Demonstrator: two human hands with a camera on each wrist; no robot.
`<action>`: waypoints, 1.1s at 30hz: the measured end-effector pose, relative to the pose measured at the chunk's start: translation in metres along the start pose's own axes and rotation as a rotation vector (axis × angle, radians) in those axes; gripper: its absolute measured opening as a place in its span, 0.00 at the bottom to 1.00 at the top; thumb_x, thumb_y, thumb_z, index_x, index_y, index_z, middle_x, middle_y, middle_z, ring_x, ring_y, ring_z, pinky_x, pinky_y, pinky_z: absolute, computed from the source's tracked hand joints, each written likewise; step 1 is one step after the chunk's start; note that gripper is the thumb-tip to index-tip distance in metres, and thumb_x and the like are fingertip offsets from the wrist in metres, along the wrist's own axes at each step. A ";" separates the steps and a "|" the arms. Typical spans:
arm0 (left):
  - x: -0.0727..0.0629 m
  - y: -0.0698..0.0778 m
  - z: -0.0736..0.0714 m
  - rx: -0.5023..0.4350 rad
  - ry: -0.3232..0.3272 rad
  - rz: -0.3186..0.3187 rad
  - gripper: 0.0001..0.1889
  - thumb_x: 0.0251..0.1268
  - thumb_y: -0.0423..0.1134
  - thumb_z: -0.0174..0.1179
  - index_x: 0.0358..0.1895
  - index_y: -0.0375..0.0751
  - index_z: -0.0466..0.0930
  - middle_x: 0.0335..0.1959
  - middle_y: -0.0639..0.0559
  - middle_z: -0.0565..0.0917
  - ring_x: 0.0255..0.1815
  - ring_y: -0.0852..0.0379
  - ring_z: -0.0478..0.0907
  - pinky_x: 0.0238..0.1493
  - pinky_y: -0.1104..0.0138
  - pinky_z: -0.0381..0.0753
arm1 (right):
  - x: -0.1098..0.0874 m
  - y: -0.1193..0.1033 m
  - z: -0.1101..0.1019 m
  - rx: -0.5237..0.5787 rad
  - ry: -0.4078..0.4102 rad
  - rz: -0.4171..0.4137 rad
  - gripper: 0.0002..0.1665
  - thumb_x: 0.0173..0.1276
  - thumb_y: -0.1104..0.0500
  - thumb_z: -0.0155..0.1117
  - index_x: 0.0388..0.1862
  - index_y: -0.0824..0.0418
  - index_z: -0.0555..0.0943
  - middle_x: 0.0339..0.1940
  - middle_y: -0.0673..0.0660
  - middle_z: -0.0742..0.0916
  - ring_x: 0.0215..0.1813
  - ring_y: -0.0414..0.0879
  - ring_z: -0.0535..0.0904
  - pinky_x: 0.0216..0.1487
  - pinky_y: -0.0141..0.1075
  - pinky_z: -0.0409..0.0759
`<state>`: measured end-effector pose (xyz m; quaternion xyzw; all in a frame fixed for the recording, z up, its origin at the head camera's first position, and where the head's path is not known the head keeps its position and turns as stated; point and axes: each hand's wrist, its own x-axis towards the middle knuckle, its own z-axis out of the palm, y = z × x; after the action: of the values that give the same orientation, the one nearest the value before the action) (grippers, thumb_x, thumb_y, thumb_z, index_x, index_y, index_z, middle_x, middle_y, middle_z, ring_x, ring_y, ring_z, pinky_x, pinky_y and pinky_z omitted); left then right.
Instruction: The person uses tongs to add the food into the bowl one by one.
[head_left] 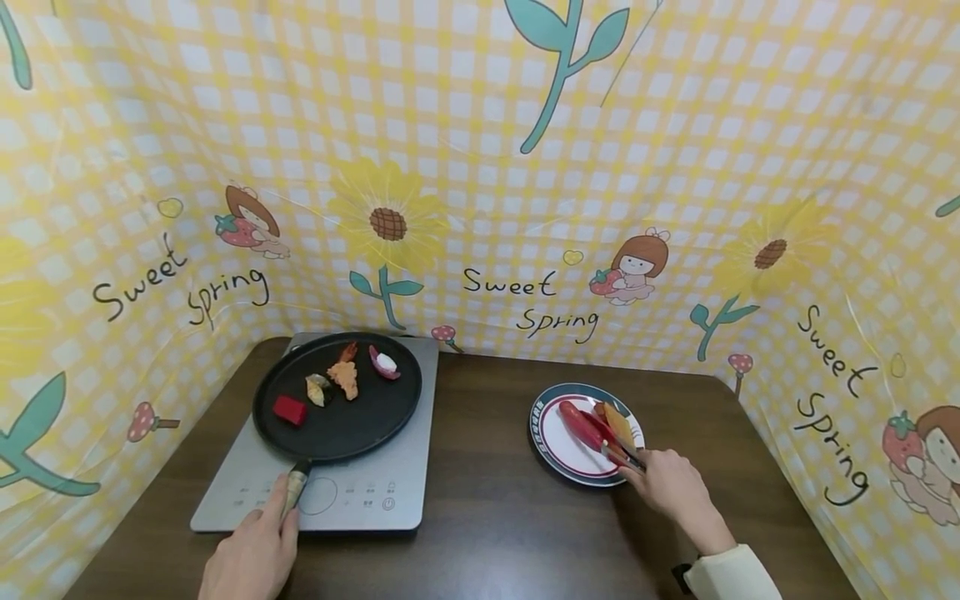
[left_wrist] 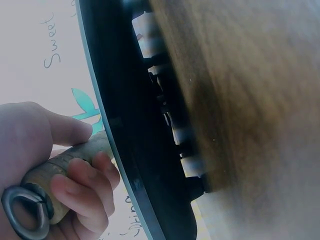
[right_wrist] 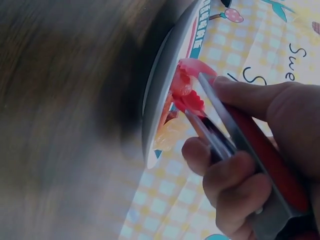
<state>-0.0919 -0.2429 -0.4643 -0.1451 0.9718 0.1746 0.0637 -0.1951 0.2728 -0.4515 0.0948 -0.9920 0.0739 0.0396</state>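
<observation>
Tongs (right_wrist: 272, 165) are reaching over a plate (head_left: 558, 443), right hand (head_left: 675, 483) gripping them; left hand (head_left: 251, 550) is clasping a pan handle (head_left: 296, 485).

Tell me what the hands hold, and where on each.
Left hand: pan, by its handle. Right hand: tongs, by their arms. Whether these grip the food is unclear.

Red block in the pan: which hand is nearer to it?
Left. The left hand grips the pan handle on the person's side of the red block; the right hand holds tongs at the plate, well off to the block's right.
</observation>
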 end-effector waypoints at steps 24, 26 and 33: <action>0.001 0.001 0.000 0.000 -0.006 -0.010 0.31 0.71 0.48 0.48 0.70 0.34 0.54 0.36 0.32 0.78 0.27 0.35 0.77 0.28 0.45 0.73 | 0.008 0.020 0.011 0.566 -0.261 0.104 0.24 0.68 0.41 0.57 0.27 0.59 0.82 0.14 0.55 0.79 0.08 0.38 0.65 0.10 0.31 0.63; 0.001 0.001 0.000 0.000 -0.001 -0.009 0.31 0.71 0.48 0.48 0.70 0.34 0.54 0.36 0.33 0.78 0.27 0.36 0.77 0.28 0.45 0.73 | 0.008 0.020 0.011 0.597 -0.281 0.113 0.25 0.68 0.40 0.57 0.26 0.60 0.82 0.15 0.57 0.79 0.08 0.39 0.64 0.10 0.30 0.62; 0.001 0.001 0.000 0.002 -0.008 -0.016 0.31 0.71 0.48 0.48 0.70 0.34 0.54 0.36 0.33 0.78 0.28 0.35 0.77 0.28 0.45 0.73 | 0.006 0.019 0.013 0.702 -0.355 0.171 0.30 0.67 0.38 0.57 0.27 0.65 0.82 0.12 0.52 0.76 0.10 0.39 0.64 0.12 0.29 0.61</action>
<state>-0.0933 -0.2419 -0.4642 -0.1519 0.9705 0.1738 0.0691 -0.2052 0.2884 -0.4665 0.0310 -0.9022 0.3937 -0.1735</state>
